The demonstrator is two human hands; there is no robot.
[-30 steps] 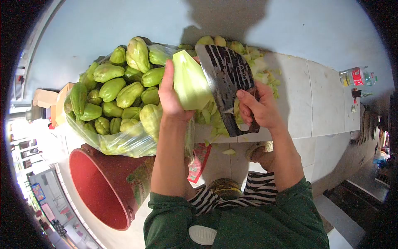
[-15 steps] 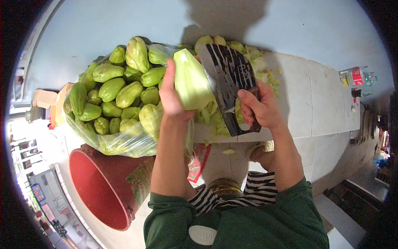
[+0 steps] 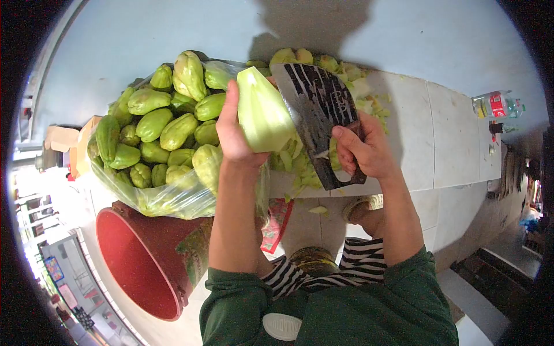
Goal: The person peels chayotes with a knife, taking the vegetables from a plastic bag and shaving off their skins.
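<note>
A pale, peeled chayote (image 3: 263, 115) stands upright in my left hand (image 3: 235, 135), its top cut flat and its sides faceted. The thumb lies along its left side; the other fingers are mostly hidden behind it. My right hand (image 3: 369, 147) is wrapped round the handle of a broad, dark cleaver (image 3: 316, 106) with white marks on its blade. The blade's edge is beside the chayote's right side; whether it touches cannot be made out. Below and behind them, green peelings (image 3: 300, 170) are scattered on the tiled ledge (image 3: 410, 138).
A clear plastic bag (image 3: 173, 202) full of unpeeled chayotes (image 3: 154, 124) sits on the left. In front of it a red bucket (image 3: 135, 265) lies tipped. Peeled pieces (image 3: 285, 56) rest against the wall. A plastic bottle (image 3: 497, 105) lies at the far right.
My left hand and the chayote have shifted very slightly left. The cleaver has turned a little, its blade still close to the chayote's right side.
</note>
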